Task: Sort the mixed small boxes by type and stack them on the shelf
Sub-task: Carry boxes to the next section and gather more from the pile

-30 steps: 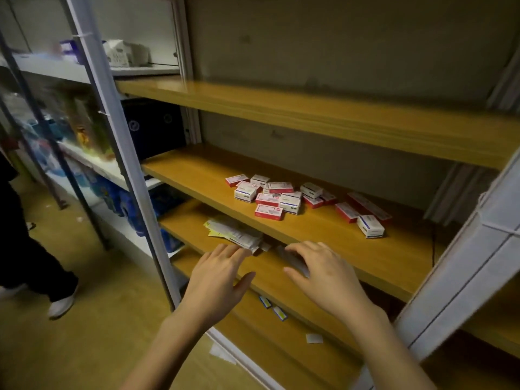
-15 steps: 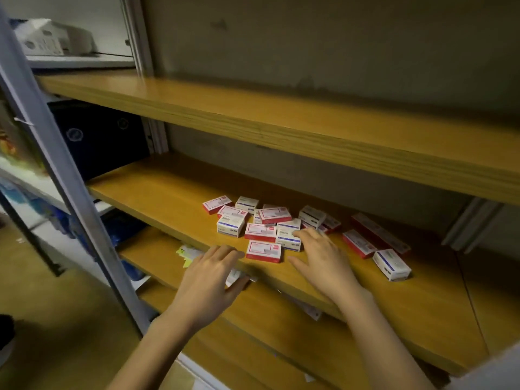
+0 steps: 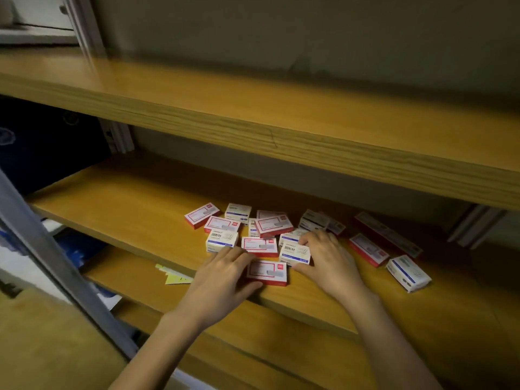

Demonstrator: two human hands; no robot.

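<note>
Reaching in from the near edge, both bare hands lay on the middle wooden shelf (image 3: 118,209) among the scattered small boxes. Left hand (image 3: 222,280): fingers spread and flat, thumb and fingertips touching the nearest red-edged box (image 3: 267,273), not closed around it. Right hand (image 3: 327,261): fingers and thumb curled against the sides of a blue-striped white box (image 3: 295,253) (whether it was truly gripped could not be told). Just beyond: another blue-striped box (image 3: 221,240) at left and a red-edged box (image 3: 259,246) between the two. Farther back: a loose, unsorted cluster of red and blue boxes (image 3: 270,225), some overlapping. Off to the right, apart from the cluster: one red box (image 3: 367,249), one blue-striped box (image 3: 408,273) and a long red box (image 3: 388,235). Above: an upper shelf (image 3: 281,130).
</note>
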